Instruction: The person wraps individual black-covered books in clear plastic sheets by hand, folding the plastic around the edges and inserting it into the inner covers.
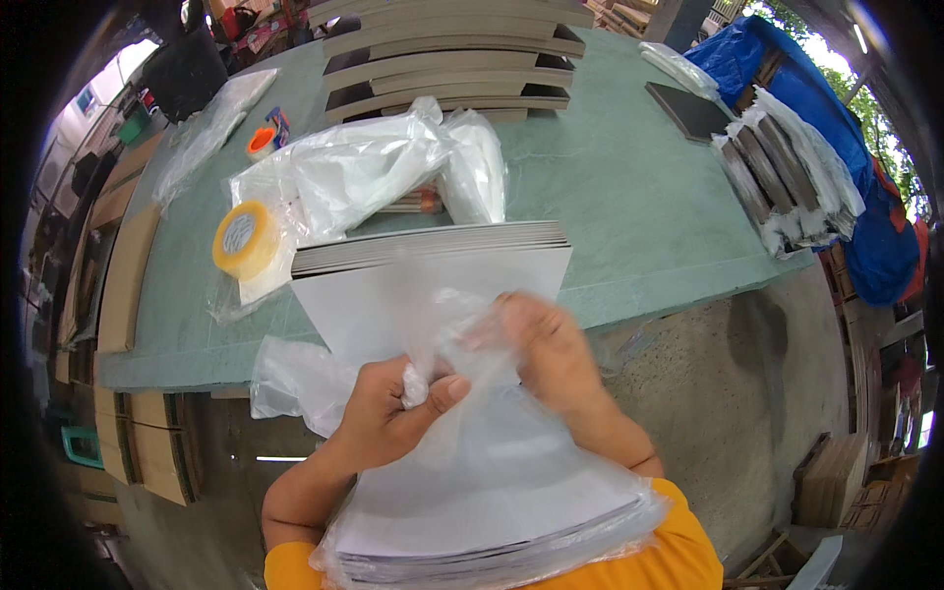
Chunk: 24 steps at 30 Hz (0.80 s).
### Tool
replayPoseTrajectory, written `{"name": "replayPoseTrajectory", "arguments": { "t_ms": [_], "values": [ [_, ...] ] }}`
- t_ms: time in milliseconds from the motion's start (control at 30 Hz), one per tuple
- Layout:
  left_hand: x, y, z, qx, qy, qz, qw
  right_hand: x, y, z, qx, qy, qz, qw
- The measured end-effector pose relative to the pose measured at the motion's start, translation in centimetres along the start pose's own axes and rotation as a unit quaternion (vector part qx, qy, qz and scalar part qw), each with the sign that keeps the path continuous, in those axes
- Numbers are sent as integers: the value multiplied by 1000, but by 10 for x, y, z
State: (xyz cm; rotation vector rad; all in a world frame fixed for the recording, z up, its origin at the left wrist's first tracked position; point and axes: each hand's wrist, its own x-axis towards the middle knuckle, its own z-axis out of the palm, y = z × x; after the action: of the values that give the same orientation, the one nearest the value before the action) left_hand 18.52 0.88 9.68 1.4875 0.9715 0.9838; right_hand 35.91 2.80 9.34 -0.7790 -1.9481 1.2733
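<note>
A clear plastic bag (472, 339) stretches between my hands, its gathered part crumpled and blurred. My left hand (393, 408) is closed around a bunched, twisted piece of it, thumb on top. Smeared by motion, my right hand (551, 349) has curled fingers against the gathered plastic. Below, a stack of white sheets (492, 482) lies inside clear plastic against my orange shirt. Beyond my hands, another white-faced stack of thin boards (423, 270) leans at the table's near edge, its layered edges facing up. Loose plastic (300, 383) hangs beside my left hand.
The green table (629, 187) carries a tape roll (246, 241), a smaller orange-cored roll (263, 144), plastic bags (344, 167) and stacked grey boards (452, 64). Plastic-wrapped bundles (787, 182) sit at the right edge near a blue tarp (875, 236). Board stacks (831, 482) stand on the floor.
</note>
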Motion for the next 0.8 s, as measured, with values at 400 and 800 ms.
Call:
{"name": "replayPoseTrajectory", "arguments": {
  "t_ms": [400, 800],
  "values": [
    [2, -27, -75, -183, -385, 37, 904, -10, 28, -6, 137, -524, 68, 838],
    [-46, -92, -60, 640, -408, -63, 648, -33, 12, -32, -359, -229, 188, 885]
  ]
}}
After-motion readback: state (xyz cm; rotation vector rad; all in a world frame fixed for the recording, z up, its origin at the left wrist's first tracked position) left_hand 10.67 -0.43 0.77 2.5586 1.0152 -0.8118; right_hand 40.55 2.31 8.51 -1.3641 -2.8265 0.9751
